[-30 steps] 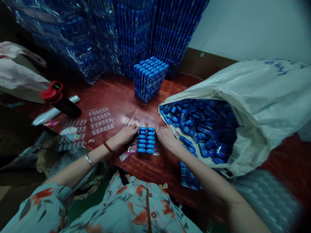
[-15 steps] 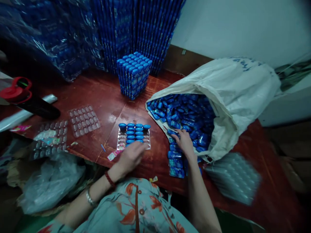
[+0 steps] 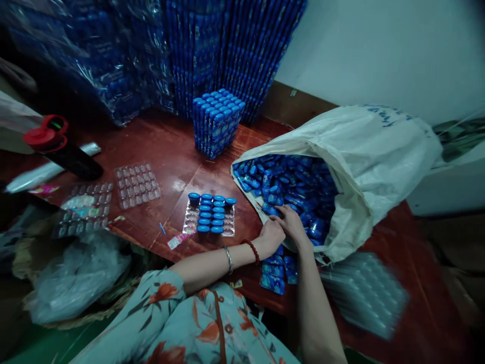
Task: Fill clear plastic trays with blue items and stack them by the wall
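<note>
Probably light, stiff, slick blue packs (image 3: 275, 200) | I'd grip their sides | left hand (image 3: 272, 237), right hand (image 3: 291, 222) — can't tell if fingers pinch

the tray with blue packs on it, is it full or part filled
Part filled: blue packs sit in the middle columns and top corners of the tray, while clear cups show bare down both sides.

Bench (image 3: 166, 131), reddish-brown, glossy top. On it, at left: one dark bottle (image 3: 81, 161) with red lid (image 3: 44, 135); beside it, one roll of shiny film (image 3: 36, 177). One pink-and-white printed slip (image 3: 177, 240), near the front edge. Below, at left: one crumpled clear plastic bag (image 3: 81, 285); green floor (image 3: 41, 345). Behind: pale wall (image 3: 379, 55), brown board (image 3: 310, 107) along its foot.
</note>
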Demonstrator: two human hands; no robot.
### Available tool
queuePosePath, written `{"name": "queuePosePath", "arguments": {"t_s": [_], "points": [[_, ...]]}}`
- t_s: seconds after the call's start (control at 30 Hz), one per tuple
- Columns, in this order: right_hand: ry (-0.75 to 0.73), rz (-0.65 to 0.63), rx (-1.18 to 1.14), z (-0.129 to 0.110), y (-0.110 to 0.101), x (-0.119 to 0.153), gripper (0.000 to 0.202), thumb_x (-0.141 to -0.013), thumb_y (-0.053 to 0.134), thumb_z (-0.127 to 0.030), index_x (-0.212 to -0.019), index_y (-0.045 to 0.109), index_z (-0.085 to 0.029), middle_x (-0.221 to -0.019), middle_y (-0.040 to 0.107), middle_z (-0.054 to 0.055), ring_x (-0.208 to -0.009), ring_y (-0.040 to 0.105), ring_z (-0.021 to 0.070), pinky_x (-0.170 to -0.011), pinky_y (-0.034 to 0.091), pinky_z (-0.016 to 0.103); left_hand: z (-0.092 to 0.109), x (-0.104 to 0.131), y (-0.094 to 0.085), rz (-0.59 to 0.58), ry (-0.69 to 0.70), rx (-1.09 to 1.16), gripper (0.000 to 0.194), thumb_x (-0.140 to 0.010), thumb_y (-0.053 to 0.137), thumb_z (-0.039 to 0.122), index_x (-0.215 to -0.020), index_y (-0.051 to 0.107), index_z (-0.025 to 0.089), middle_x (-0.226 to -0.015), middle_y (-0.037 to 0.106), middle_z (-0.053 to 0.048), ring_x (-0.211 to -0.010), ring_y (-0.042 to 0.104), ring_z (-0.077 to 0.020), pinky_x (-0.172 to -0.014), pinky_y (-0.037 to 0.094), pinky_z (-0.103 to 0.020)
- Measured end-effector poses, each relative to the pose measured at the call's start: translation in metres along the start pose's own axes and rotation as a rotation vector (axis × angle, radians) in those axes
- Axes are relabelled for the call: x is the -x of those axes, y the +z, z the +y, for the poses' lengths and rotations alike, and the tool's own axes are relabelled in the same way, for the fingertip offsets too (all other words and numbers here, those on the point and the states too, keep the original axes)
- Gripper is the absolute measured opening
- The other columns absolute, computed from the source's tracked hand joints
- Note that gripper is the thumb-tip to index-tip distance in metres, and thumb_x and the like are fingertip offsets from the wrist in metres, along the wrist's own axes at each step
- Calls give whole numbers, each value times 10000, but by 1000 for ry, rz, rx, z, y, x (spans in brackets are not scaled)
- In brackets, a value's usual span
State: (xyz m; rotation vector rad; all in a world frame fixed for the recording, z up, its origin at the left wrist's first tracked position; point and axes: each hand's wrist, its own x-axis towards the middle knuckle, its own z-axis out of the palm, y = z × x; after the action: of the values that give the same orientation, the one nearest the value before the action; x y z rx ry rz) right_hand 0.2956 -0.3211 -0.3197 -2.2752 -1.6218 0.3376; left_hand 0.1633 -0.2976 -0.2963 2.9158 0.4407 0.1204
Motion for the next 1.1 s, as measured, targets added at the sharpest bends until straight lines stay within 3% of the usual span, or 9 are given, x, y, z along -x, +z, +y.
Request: {"name": "queuePosePath", "arguments": {"t_s": [0.17,0.27,0.37,0.47,0.53,0.63,0.7,0.9,1.1], "points": [[29,209,-146,-4,0,12,412,-870,367,-436,-1080,571,-147,-963,642,127,-827,596,230,-759,467,365,-14,30,-13,-1,38,26,353,-839,463,72,-1188,499,43,-1005,624,-155,-895,611,-219,-759,464,-322],[51,232,-286,-21,0,32,417,-873,378,-474,-1101,546,-169,-958,649,99,-787,602,206,-722,475,335,-30,77,-39,33,104,114,542,-845,431,64,-1366,301,135,-1004,620,-96,-837,615,-195,-760,477,-328],[18,143,-432,-53,5,46,349,-863,434,-461,-1032,574,-190,-922,653,63,-743,596,181,-690,473,303,-48,136,-64,108,114,294,470,-882,385,88,-1335,342,204,-990,629,-60,-851,609,-168,-777,489,-307],[-1,89,-468,-89,16,44,291,-860,472,-414,-1022,572,-194,-851,640,41,-694,575,168,-643,459,281,-73,184,-73,434,-14,554,331,-900,391,134,-1208,468,226,-1036,639,-69,-958,607,-175,-835,501,-325],[-23,116,-450,-108,23,35,267,-868,473,-378,-1036,558,-189,-812,621,33,-668,558,165,-630,452,279,-92,204,-70,719,-204,675,270,-890,445,155,-1140,509,230,-1038,636,-66,-981,608,-182,-847,509,-350],[-184,117,-331,-126,28,17,237,-902,429,-314,-1064,548,-189,-888,613,53,-765,561,181,-715,452,297,-121,213,-59,1044,-535,704,161,-828,584,200,-989,574,202,-965,607,-38,-912,609,-159,-806,517,-319],[-330,51,-170,-133,26,7,241,-918,390,-257,-1088,547,-189,-950,605,76,-866,551,201,-782,434,315,-137,210,-51,1149,-657,687,136,-780,650,230,-894,598,176,-906,580,-21,-853,600,-136,-774,512,-285],[-510,-128,324,-154,10,-8,285,-899,343,-100,-1056,574,-155,-919,609,104,-878,526,226,-803,376,332,-166,196,-32,1096,-661,651,94,-767,657,226,-835,638,164,-822,608,-9,-780,590,-124,-726,499,-265],[-620,-283,430,-173,-1,-23,266,-856,387,-48,-994,598,-134,-935,629,119,-891,541,237,-794,374,342,-186,192,-22,885,-557,622,130,-807,615,246,-907,652,171,-888,627,-41,-831,609,-145,-752,520,-291]]}}
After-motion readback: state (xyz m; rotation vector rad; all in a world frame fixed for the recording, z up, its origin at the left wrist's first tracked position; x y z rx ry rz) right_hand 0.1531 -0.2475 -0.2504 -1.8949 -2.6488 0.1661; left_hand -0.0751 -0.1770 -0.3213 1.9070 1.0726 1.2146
